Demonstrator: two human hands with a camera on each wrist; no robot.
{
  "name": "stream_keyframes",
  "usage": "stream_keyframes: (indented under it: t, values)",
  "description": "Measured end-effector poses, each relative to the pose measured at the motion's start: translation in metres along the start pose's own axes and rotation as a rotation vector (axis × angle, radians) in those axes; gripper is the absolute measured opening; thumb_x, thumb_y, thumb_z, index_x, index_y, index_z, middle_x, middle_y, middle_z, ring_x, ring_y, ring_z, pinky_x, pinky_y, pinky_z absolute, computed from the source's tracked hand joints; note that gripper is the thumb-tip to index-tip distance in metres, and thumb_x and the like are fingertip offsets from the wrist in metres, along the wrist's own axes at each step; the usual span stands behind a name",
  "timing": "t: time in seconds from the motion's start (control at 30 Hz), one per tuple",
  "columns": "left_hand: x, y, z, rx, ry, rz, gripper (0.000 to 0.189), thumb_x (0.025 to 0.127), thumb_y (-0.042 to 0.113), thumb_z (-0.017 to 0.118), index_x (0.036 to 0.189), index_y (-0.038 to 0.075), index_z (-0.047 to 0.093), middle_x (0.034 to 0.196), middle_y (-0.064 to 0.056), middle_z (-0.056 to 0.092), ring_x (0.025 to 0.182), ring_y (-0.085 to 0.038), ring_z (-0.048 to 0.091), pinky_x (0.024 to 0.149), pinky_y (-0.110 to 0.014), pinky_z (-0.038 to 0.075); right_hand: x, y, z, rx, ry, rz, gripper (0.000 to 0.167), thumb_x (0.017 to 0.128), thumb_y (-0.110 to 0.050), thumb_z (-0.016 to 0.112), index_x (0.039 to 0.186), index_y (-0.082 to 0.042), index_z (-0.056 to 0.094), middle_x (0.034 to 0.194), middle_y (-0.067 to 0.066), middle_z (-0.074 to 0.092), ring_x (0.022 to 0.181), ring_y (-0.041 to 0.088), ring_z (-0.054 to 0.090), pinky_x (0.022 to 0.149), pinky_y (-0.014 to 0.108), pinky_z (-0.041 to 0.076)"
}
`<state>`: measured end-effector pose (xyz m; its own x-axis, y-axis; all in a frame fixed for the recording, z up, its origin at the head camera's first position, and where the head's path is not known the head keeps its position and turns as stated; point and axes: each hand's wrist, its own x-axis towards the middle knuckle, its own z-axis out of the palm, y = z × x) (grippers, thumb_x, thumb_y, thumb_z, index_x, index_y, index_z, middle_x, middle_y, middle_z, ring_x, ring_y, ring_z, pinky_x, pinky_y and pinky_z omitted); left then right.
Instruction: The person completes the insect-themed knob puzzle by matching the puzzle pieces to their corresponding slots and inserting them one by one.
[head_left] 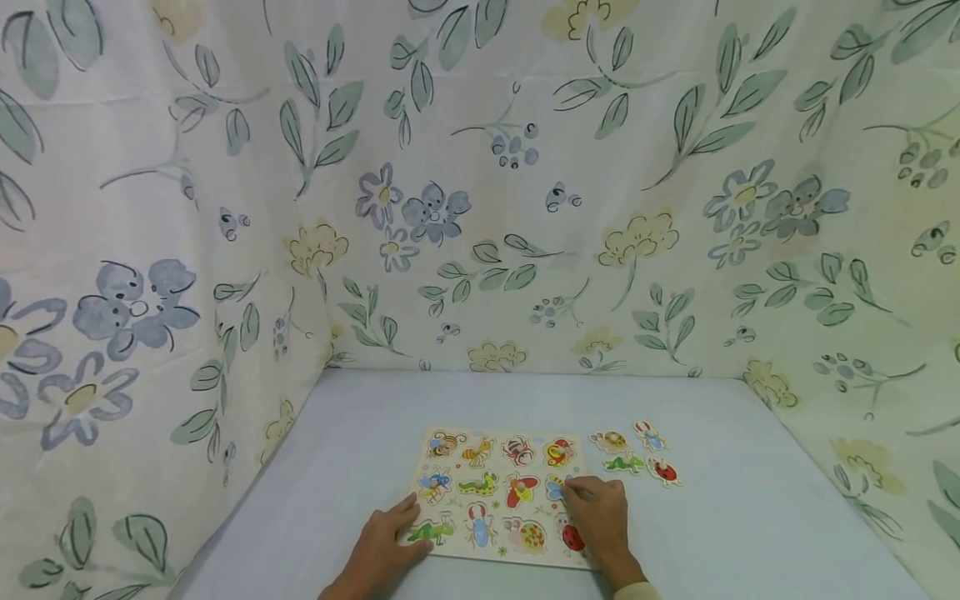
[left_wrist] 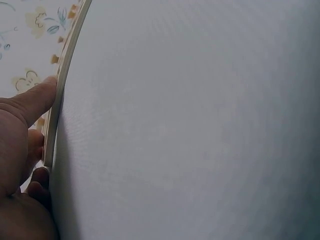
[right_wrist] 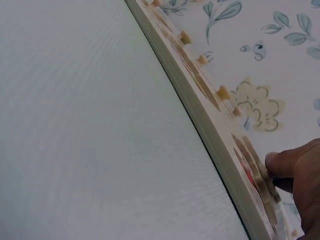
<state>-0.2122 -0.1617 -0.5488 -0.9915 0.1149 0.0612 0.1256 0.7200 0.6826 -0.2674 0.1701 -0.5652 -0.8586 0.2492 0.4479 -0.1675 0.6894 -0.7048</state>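
Observation:
A wooden insect puzzle board [head_left: 495,508] lies on the table. At its front left corner my left hand [head_left: 386,542] holds it, with the thumb on the front edge and fingers along the left edge. In the left wrist view, fingers of the left hand [left_wrist: 20,140] press against the board's edge [left_wrist: 67,70]. My right hand [head_left: 600,508] pinches a blue-and-yellow winged insect puzzle piece [head_left: 555,488] near the board's right side. The right wrist view has that hand [right_wrist: 305,180] close over the board, its fingertips partly hiding the piece.
Right of the board lie several loose pieces: a snail [head_left: 611,441], a stag beetle [head_left: 649,436], a green grasshopper [head_left: 624,463] and a ladybug [head_left: 663,472]. Small wooden knobs [right_wrist: 223,93] stick up from the board. Floral cloth [head_left: 487,208] hangs behind and beside the white table [head_left: 360,417].

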Motion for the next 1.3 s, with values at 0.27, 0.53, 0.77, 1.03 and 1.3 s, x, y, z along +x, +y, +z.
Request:
stream_keyframes:
  t: [0.27, 0.53, 0.77, 1.03, 1.3]
  values:
    - [0.001, -0.004, -0.001, 0.004, 0.012, -0.012, 0.072, 0.074, 0.044, 0.079, 0.128, 0.001, 0.060, 0.144, -0.008, 0.047, 0.086, -0.014, 0.042, 0.073, -0.029, 0.038, 0.001, -0.002, 0.005, -0.047, -0.040, 0.000, 0.009, 0.074, -0.014, 0.083, 0.081, -0.013, 0.078, 0.081, -0.001, 0.072, 0.070, 0.018, 0.037, 0.063, 0.035, 0.028]
    - [0.002, -0.006, 0.001, -0.001, -0.004, -0.030, 0.075, 0.075, 0.048, 0.077, 0.130, 0.002, 0.059, 0.146, -0.007, 0.045, 0.088, -0.014, 0.043, 0.074, -0.030, 0.039, 0.010, -0.004, -0.001, 0.024, -0.004, 0.091, 0.013, 0.076, -0.017, 0.081, 0.087, -0.010, 0.079, 0.084, 0.005, 0.069, 0.073, 0.022, 0.045, 0.063, 0.036, 0.036]
    - [0.003, -0.005, 0.002, 0.006, 0.001, 0.031, 0.073, 0.075, 0.048, 0.077, 0.127, -0.001, 0.060, 0.143, -0.009, 0.048, 0.093, -0.017, 0.047, 0.078, -0.034, 0.042, 0.028, 0.011, -0.012, 0.027, 0.087, 0.102, 0.021, 0.079, -0.016, 0.080, 0.096, -0.004, 0.077, 0.091, 0.015, 0.071, 0.083, 0.029, 0.053, 0.068, 0.041, 0.036]
    - [0.004, -0.006, 0.002, 0.019, 0.000, 0.044, 0.074, 0.075, 0.048, 0.077, 0.127, -0.001, 0.060, 0.143, -0.008, 0.048, 0.091, -0.014, 0.045, 0.077, -0.032, 0.042, 0.049, 0.035, -0.031, 0.014, 0.190, 0.047, 0.022, 0.077, -0.008, 0.081, 0.096, 0.000, 0.076, 0.085, 0.020, 0.071, 0.077, 0.032, 0.058, 0.067, 0.042, 0.040]
    - [0.003, -0.005, -0.001, 0.015, -0.014, 0.018, 0.073, 0.075, 0.047, 0.077, 0.128, 0.000, 0.060, 0.143, -0.008, 0.048, 0.092, -0.015, 0.045, 0.079, -0.033, 0.042, 0.060, 0.051, -0.037, -0.027, 0.177, 0.090, 0.023, 0.079, -0.010, 0.077, 0.100, 0.001, 0.074, 0.080, 0.025, 0.068, 0.074, 0.037, 0.049, 0.062, 0.044, 0.033]
